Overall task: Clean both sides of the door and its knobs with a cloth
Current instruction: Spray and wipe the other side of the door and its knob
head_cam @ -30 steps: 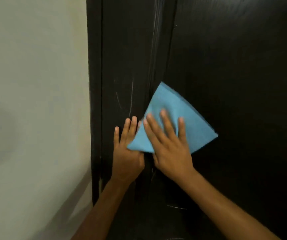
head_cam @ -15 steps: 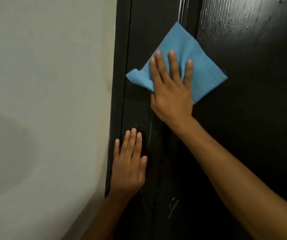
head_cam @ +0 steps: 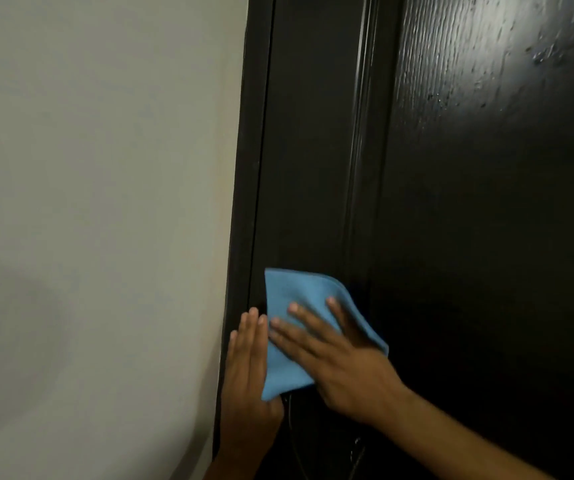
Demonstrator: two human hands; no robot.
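Bare forearms reach up from the lower edge of the head view toward a dark door. The right hand (head_cam: 344, 368) lies flat on a folded blue cloth (head_cam: 299, 320), its fingers (head_cam: 299, 337) straight and spread apart, pressing the cloth against the wood; nothing is curled round it. The left hand (head_cam: 249, 386) rests just beside it, palm against the surface, fingers straight and held together, pointing upward; the cloth's lower left corner overlaps the thumb side of this hand. The cloth sits low on the dark brown, glossy wooden door (head_cam: 486, 202), straddling the vertical groove where the flat side strip meets the main panel. Its upper edge is folded, with a rounded corner to the upper right. The left hand lies on the dark door frame (head_cam: 254, 168), which runs up the left of the door. Higher up, the door panel shows wood grain and a bright sheen of reflected light near the top right. Left of the frame stands a plain pale grey-beige wall (head_cam: 105, 202), with soft shadows across its lower part.
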